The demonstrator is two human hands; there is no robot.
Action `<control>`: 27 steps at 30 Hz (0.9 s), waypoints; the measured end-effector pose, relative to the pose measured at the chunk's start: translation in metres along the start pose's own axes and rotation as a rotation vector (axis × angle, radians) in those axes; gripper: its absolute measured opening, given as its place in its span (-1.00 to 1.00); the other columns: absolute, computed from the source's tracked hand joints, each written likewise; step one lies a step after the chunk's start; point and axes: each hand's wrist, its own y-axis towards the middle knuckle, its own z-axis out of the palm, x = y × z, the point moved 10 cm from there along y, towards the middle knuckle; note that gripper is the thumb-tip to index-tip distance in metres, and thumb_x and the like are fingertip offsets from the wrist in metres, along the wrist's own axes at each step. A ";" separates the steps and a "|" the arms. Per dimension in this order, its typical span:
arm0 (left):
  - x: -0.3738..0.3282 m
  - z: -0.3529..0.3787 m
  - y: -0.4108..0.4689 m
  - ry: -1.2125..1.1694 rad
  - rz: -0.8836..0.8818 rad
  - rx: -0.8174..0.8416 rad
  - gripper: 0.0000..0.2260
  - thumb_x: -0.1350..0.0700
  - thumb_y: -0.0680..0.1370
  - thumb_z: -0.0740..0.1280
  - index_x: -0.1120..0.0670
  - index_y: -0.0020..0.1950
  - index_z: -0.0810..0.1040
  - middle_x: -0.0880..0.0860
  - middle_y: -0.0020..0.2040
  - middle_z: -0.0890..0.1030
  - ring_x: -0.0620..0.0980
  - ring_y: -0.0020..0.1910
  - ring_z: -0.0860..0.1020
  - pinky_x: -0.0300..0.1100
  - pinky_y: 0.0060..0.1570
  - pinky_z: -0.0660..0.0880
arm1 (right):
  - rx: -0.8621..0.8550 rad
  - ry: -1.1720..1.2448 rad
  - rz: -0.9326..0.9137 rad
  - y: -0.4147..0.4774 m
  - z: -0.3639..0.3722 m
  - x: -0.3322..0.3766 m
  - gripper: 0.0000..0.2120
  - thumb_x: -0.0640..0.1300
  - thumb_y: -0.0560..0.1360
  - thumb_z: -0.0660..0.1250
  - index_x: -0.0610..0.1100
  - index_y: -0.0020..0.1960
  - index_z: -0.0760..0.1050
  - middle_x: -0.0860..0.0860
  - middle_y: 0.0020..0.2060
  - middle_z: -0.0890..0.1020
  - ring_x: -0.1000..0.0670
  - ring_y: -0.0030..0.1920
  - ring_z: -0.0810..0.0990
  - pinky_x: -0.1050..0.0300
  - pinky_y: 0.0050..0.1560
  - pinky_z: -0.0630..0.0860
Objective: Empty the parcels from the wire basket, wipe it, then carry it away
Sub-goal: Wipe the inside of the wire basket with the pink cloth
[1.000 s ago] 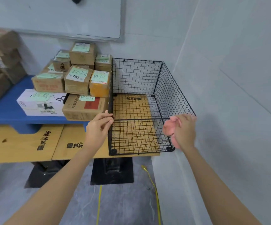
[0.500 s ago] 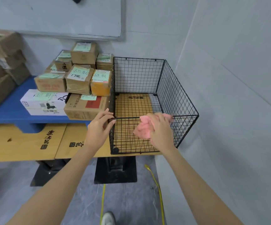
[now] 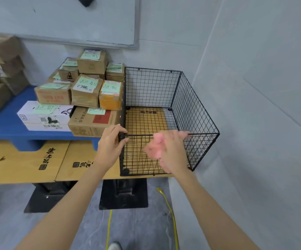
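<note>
Now: left hand (image 3: 110, 147), centre of the frame, grips the near-left top corner of the wire basket (image 3: 191, 109), fingers curled over the rim wire and thumb on the outer side. Right hand (image 3: 171, 156), just right of centre, holds a bunched pink cloth (image 3: 155, 147) against the basket's front panel, near the top rim. Hand and cloth are motion-blurred, so the exact finger placement cannot be read. The basket is black, open-topped, upright, centre-right of the frame. It stands on the right end of a wooden table (image 3: 19, 163), and the table top shows through its mesh floor. The basket's right side is near the grey wall (image 3: 263, 87); whether they touch cannot be told. The parcels (image 3: 88, 91) are stacked left of centre, directly beside the basket's left panel. They are cardboard boxes with pale green and white labels, several layers high, and appear to touch the mesh. They rest on a blue platform (image 3: 5, 127) that lies on the table. More brown boxes (image 3: 0, 73) sit at the left edge of the frame. A whiteboard (image 3: 64, 18) hangs on the wall, upper left. Below the table, lower centre: black bases (image 3: 123, 193) on the grey floor, with a yellow cable (image 3: 171, 213) running toward the bottom edge. The tip of a shoe (image 3: 115, 246) shows at bottom centre.
</note>
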 end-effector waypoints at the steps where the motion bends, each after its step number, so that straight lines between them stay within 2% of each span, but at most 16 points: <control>1: 0.001 0.001 0.001 -0.014 -0.007 -0.008 -0.84 0.10 0.51 0.43 0.02 0.06 0.55 -0.11 0.12 0.52 -0.06 0.23 0.43 0.06 0.12 0.50 | 0.040 -0.003 -0.037 -0.002 0.010 0.017 -0.37 -0.38 0.38 0.37 0.07 0.35 0.39 0.04 0.27 0.35 -0.01 0.32 0.31 0.16 0.05 0.50; 3: 0.000 0.001 0.001 -0.051 -0.023 -0.040 -0.82 0.08 0.48 0.47 0.03 0.03 0.56 -0.11 0.08 0.53 -0.05 0.23 0.43 0.03 0.14 0.47 | 0.094 0.017 -0.109 -0.005 0.025 0.042 -0.31 -0.35 0.43 0.38 0.08 0.45 0.29 0.03 0.35 0.30 -0.01 0.34 0.31 0.18 0.07 0.54; 5: -0.002 -0.001 0.001 -0.075 -0.032 -0.068 -0.81 0.10 0.46 0.50 0.04 0.00 0.55 -0.10 0.05 0.55 -0.05 0.21 0.45 -0.05 0.14 0.43 | 0.086 0.045 -0.152 -0.004 0.023 0.045 -0.38 -0.31 0.50 0.34 0.08 0.46 0.28 0.04 0.36 0.31 0.00 0.32 0.35 0.21 0.00 0.55; 9: -0.002 -0.003 0.002 -0.129 -0.077 -0.095 -0.81 0.13 0.46 0.49 0.03 -0.02 0.53 -0.06 0.05 0.56 -0.10 0.16 0.44 -0.16 0.07 0.41 | 0.046 -0.060 -0.151 -0.002 -0.001 -0.002 -0.40 -0.32 0.46 0.36 0.05 0.42 0.35 0.04 0.34 0.36 0.02 0.33 0.33 0.34 -0.18 0.37; 12: -0.001 -0.001 0.000 -0.142 -0.104 -0.111 -0.81 0.14 0.47 0.49 0.02 -0.02 0.51 -0.06 0.07 0.56 -0.12 0.17 0.43 -0.31 0.03 0.36 | -0.027 -0.044 -0.034 -0.001 -0.035 -0.069 -0.38 -0.40 0.35 0.31 0.08 0.31 0.43 0.05 0.23 0.38 -0.01 0.24 0.41 0.11 -0.13 0.48; 13: 0.000 0.000 0.000 -0.145 -0.117 -0.112 -0.81 0.14 0.47 0.49 0.02 -0.03 0.51 -0.07 0.08 0.56 -0.14 0.19 0.42 -0.30 0.04 0.37 | -0.071 -0.028 0.010 -0.002 -0.049 -0.095 -0.38 -0.42 0.34 0.28 0.11 0.26 0.45 0.05 0.21 0.39 -0.05 0.19 0.44 0.07 -0.11 0.47; 15: 0.001 0.001 0.000 -0.149 -0.139 -0.113 -0.81 0.14 0.47 0.49 0.03 -0.03 0.51 -0.08 0.09 0.55 -0.15 0.23 0.41 -0.21 0.08 0.38 | -0.122 -0.024 0.095 0.000 -0.070 -0.141 -0.48 -0.41 0.43 0.22 0.08 0.23 0.44 0.00 0.24 0.41 -0.16 0.12 0.49 0.03 -0.08 0.43; 17: 0.001 0.001 0.000 -0.153 -0.147 -0.115 -0.81 0.15 0.46 0.49 0.04 -0.04 0.50 -0.07 0.08 0.55 -0.12 0.25 0.41 -0.18 0.09 0.37 | -0.109 -0.060 0.135 0.004 -0.073 -0.159 -0.65 -0.34 0.56 0.19 -0.05 0.28 0.44 -0.04 0.32 0.39 -0.23 0.13 0.48 0.03 -0.05 0.39; 20: 0.000 0.002 -0.001 -0.154 -0.142 -0.124 -0.82 0.15 0.47 0.49 0.04 -0.05 0.50 -0.06 0.07 0.55 -0.07 0.26 0.43 -0.13 0.07 0.40 | -0.151 -0.011 0.163 0.007 -0.066 -0.147 -0.69 -0.36 0.54 0.16 -0.16 0.23 0.45 -0.08 0.34 0.37 -0.18 0.22 0.47 -0.01 0.05 0.44; 23: 0.003 0.004 -0.004 -0.152 -0.162 -0.132 -0.82 0.14 0.49 0.47 0.00 -0.03 0.48 -0.08 0.08 0.53 -0.10 0.22 0.41 0.04 0.13 0.46 | -0.148 -0.005 0.101 0.005 -0.046 -0.098 -0.71 -0.37 0.46 0.17 -0.08 0.07 0.46 0.02 0.14 0.40 -0.05 0.19 0.44 -0.01 -0.01 0.47; 25: 0.005 0.005 -0.004 -0.147 -0.169 -0.129 -0.81 0.13 0.50 0.47 -0.03 -0.03 0.48 -0.09 0.08 0.52 -0.05 0.24 0.42 0.13 0.15 0.47 | -0.101 -0.012 0.021 0.004 -0.021 -0.050 -0.75 -0.31 0.43 0.22 0.02 -0.03 0.44 0.06 0.03 0.41 -0.01 0.13 0.46 0.11 -0.06 0.49; 27: 0.005 0.005 -0.004 -0.132 -0.167 -0.129 -0.80 0.14 0.49 0.47 -0.04 -0.03 0.47 -0.09 0.07 0.52 0.00 0.26 0.44 0.17 0.15 0.47 | -0.050 0.036 -0.026 0.001 0.009 -0.006 -0.72 -0.29 0.40 0.31 0.04 0.00 0.43 0.05 0.10 0.42 0.02 0.19 0.43 0.21 0.05 0.51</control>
